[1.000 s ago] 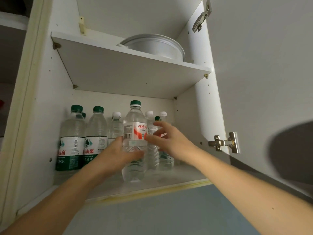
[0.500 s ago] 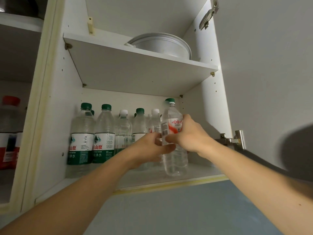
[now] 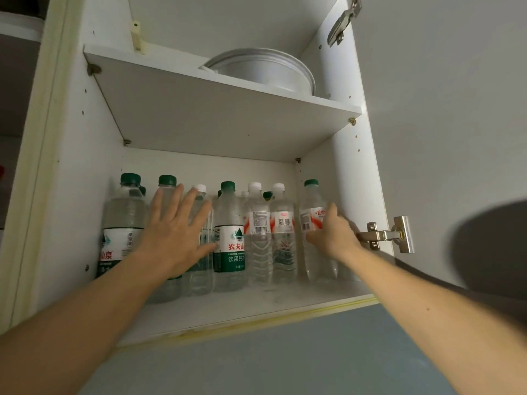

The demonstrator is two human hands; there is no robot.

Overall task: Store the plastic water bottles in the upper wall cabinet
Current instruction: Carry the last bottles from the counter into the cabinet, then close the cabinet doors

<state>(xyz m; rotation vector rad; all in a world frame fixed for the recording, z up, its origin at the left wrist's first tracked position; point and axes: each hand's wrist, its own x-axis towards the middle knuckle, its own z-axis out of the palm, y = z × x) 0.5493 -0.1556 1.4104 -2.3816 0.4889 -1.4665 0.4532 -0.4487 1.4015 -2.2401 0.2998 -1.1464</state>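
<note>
White cabinet walls [image 3: 71, 195] framed the scene, door swung wide at the right on a metal hinge [image 3: 389, 235]. Nearest, 2 bare forearms reached up over the lower shelf [image 3: 228, 312]. Left hand [image 3: 174, 238] lay flat with fingers spread apart, pressed against the green-capped bottles [image 3: 122, 223] at the left of the row. Right hand [image 3: 333, 235] curled around the red-labelled bottle [image 3: 312, 212], which stood upright at the right end of the row, near the side wall. Behind, more bottles stood in a second rank. Above, the upper shelf [image 3: 216, 109] carried a round white pan [image 3: 262, 71].
</note>
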